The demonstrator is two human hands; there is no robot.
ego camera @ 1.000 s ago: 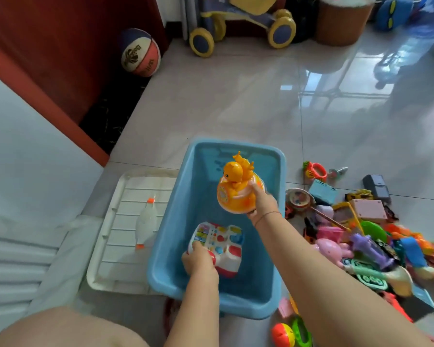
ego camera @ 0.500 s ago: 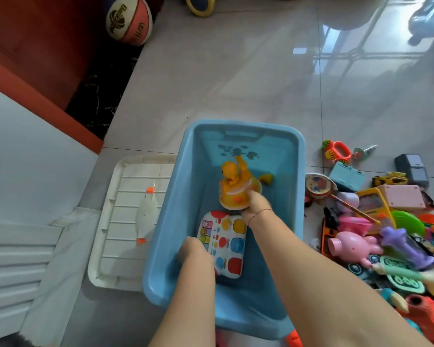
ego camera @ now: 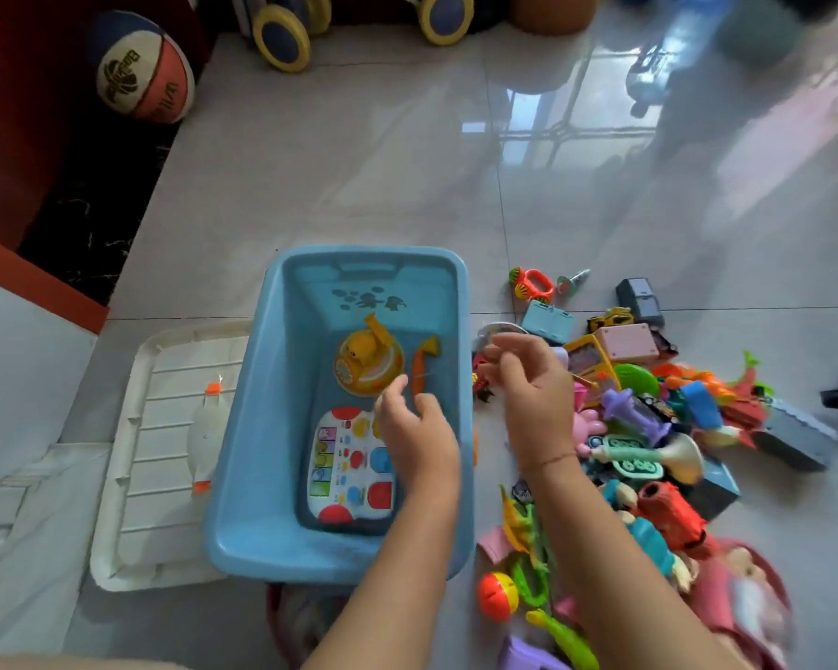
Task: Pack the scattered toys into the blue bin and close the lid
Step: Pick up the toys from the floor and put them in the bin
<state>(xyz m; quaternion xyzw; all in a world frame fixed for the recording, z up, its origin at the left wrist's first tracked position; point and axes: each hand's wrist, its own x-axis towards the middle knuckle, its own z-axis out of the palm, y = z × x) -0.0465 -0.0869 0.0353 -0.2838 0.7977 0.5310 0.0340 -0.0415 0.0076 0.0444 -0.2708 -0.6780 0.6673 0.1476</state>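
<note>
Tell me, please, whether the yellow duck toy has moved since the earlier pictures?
Yes. The yellow duck toy has gone down from above the blue bin to its floor, beyond the keyboard toy.

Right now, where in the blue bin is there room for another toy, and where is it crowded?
Bare bottom shows in the strip between the left wall of the blue bin and the yellow duck toy and keyboard toy. The right side is partly hidden under the left hand. The toy pile beside the bin is crowded.
</note>
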